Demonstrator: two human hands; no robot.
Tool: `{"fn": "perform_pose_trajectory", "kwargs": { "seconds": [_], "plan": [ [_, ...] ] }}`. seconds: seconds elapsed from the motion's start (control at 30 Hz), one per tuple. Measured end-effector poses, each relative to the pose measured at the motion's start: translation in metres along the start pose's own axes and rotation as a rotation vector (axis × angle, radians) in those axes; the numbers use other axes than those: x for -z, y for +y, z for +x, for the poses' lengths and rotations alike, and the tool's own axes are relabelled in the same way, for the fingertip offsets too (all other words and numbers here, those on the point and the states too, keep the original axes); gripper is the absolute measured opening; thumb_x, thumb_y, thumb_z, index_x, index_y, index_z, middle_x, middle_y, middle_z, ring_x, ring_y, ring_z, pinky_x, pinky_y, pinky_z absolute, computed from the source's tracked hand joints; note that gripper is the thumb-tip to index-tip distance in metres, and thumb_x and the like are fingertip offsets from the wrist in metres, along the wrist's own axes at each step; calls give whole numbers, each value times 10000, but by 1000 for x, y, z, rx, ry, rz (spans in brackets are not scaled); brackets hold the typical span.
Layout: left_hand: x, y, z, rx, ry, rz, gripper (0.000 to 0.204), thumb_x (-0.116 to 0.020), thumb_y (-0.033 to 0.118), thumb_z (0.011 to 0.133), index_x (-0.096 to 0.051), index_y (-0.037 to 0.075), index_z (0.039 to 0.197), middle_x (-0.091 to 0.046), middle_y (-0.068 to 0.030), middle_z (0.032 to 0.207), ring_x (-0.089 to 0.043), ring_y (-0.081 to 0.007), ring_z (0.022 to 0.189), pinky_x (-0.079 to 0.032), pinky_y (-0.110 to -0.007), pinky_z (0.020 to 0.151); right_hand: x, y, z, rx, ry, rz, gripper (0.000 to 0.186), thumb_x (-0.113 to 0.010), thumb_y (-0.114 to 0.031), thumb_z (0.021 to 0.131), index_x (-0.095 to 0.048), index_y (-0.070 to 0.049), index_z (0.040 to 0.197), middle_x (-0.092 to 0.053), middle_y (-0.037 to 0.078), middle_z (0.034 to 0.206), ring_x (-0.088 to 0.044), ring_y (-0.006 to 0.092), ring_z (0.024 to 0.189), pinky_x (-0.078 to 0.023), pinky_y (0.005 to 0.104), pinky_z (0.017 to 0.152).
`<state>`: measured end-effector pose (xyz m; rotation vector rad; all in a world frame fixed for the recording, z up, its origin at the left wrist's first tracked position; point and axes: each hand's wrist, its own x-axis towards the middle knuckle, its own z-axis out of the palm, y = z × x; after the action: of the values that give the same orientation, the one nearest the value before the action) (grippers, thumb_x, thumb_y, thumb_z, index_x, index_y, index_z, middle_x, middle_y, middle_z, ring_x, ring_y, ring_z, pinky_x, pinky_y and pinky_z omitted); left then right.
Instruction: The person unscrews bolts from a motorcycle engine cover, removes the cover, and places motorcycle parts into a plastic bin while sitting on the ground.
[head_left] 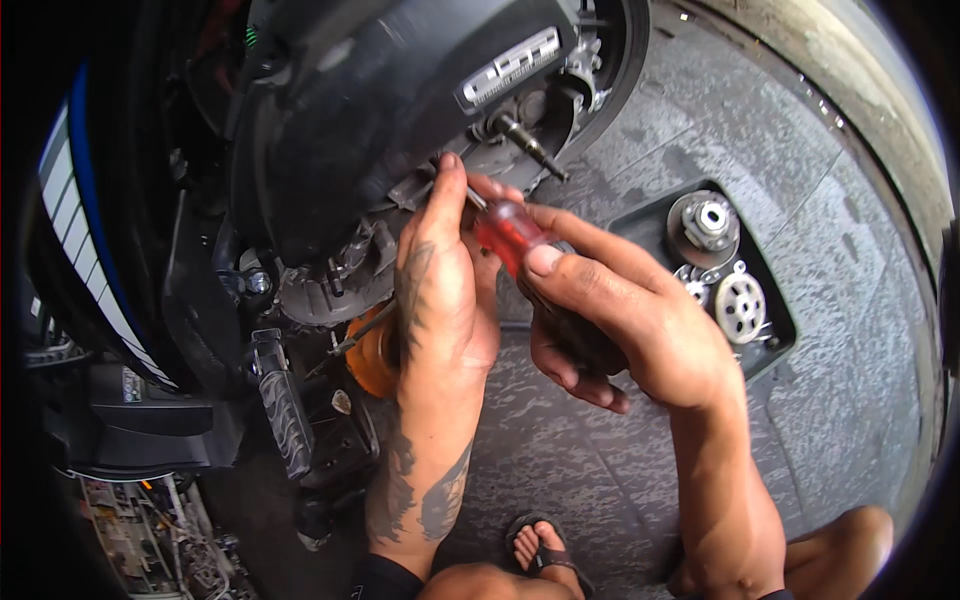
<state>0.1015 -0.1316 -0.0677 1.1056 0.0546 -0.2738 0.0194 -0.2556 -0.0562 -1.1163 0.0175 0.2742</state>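
Observation:
My right hand (650, 320) is closed round the handle of a screwdriver (508, 232). Its handle is clear red toward the shank, with a dark part under my palm. The thin metal shank points up and left, toward the fingers of my left hand (440, 290). That hand is raised at the lower edge of a black scooter engine cover (370, 120), its thumb and fingers drawn together round the tip of the shank. Whatever they pinch there is hidden. Just beyond my fingertips, a bare metal axle shaft (532, 147) sticks out beside the cover.
Right of my hands lies a dark tray (793, 340) with a round pulley-like part (703, 228), a pale gear with holes (740, 307) and small hardware. A footpeg (282, 405) and an orange object (372, 355) are at left. My sandalled foot (540, 548) rests on the tiled floor.

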Motion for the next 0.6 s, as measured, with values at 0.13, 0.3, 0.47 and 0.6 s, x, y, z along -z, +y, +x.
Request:
{"fn": "perform_pose_trajectory", "kwargs": {
  "seconds": [0.13, 0.3, 0.47, 0.6],
  "plan": [
    [6, -2, 2, -74, -24, 96, 348, -537, 351, 969, -586, 82, 753, -554, -13, 710, -547, -121, 712, -438, -270, 699, -16, -1, -4, -122, 123, -98, 532, -441, -395, 989, -420, -19, 1365, -558, 57, 614, -492, 106, 426, -367, 225, 368],
    [7, -1, 9, -96, -57, 139, 344, -574, 332, 951, -600, 77, 721, -574, -11, 687, -532, -90, 612, -428, -235, 582, -30, 5, -7, 44, 323, -437, 558, -604, -316, 915, -432, -14, 1352, -578, 62, 621, -507, 111, 430, -370, 264, 397],
    [4, -2, 13, -63, -64, 24, 289, -558, 286, 957, -638, 70, 784, -625, -19, 750, -585, -101, 782, -457, -269, 720, -30, -11, -3, 23, 260, -233, 474, -578, -190, 928, -388, -14, 1324, -619, 134, 823, -615, 177, 589, -459, 277, 432],
    [6, 4, 10, -8, -100, 49, 214, -551, 228, 949, -694, 69, 974, -704, -29, 956, -581, -83, 857, -434, -247, 744, -33, -26, -6, 12, 210, -308, 606, -584, -190, 918, -293, -125, 1445, -626, 112, 870, -611, 163, 565, -430, 233, 410]
  ]
}}
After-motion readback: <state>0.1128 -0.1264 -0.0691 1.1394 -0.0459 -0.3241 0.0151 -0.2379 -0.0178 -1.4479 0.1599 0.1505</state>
